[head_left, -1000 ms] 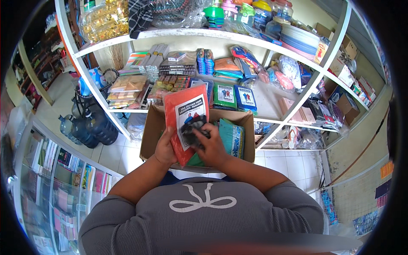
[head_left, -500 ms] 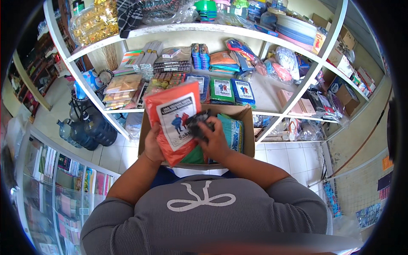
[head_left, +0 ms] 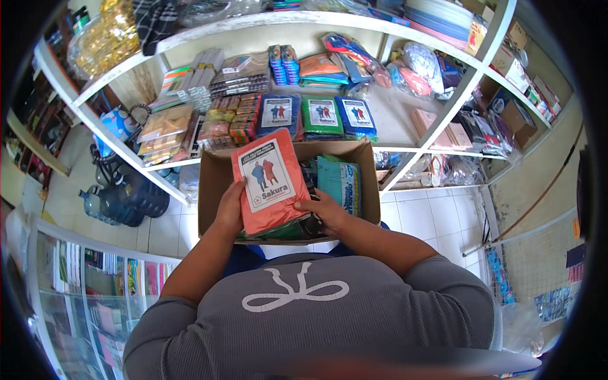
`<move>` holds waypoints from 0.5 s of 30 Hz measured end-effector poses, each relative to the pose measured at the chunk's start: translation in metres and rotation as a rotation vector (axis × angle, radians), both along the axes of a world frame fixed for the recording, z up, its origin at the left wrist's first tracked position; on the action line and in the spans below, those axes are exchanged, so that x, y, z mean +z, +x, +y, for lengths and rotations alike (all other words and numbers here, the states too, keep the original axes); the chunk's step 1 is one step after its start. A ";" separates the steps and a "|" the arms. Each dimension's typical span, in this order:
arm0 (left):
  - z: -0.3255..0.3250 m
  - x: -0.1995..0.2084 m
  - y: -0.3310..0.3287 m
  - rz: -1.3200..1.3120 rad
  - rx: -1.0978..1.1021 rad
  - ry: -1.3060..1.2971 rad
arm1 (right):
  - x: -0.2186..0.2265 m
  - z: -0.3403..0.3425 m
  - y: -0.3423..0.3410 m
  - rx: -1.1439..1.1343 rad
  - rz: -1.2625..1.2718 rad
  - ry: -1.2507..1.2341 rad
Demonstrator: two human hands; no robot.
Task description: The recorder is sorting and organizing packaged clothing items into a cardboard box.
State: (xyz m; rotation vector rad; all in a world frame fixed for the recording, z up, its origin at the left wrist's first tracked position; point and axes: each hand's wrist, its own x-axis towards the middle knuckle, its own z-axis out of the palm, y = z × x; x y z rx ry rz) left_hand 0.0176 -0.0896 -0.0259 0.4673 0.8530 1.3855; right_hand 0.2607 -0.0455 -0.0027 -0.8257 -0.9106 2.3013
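Note:
A flat orange-red packaged raincoat (head_left: pixel 269 180), its white label showing two figures in coats, is tilted above an open cardboard box (head_left: pixel 214 174). My left hand (head_left: pixel 232 206) grips its left edge. On the lower right corner, the thumb of my right hand (head_left: pixel 327 213) presses down, with the fingers hidden underneath. Dark crumpled material (head_left: pixel 310 225) shows beside that hand; whether the hand still holds it is unclear. Inside the box, a teal packet (head_left: pixel 339 183) stands at the right, and green plastic (head_left: pixel 282 231) shows below the raincoat.
Behind the box, a white shelf (head_left: pixel 399 130) carries blue and green raincoat packets (head_left: pixel 322 116) and several bundles. Large water bottles (head_left: pixel 133 199) stand on the floor at left. A glass case (head_left: pixel 95 285) with books is near left; a wire rack (head_left: pixel 538 278) is at right.
The raincoat packet has lowered toward the box and tilted flatter. My right hand, earlier holding dark crumpled material in front of the packet, has moved down to its lower right corner.

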 end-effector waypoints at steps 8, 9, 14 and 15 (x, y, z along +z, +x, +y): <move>-0.009 -0.117 -0.033 0.901 -0.373 -0.294 | 0.004 0.132 0.060 -0.487 -0.021 0.347; -0.009 -0.113 -0.028 1.018 -0.590 -0.315 | 0.033 0.140 0.063 -0.513 0.071 0.226; 0.006 -0.092 -0.014 1.087 -0.891 -0.246 | -0.019 0.283 0.131 -0.458 0.102 0.105; 0.007 -0.087 -0.014 1.061 -0.833 -0.275 | -0.035 0.304 0.142 -0.463 0.102 0.099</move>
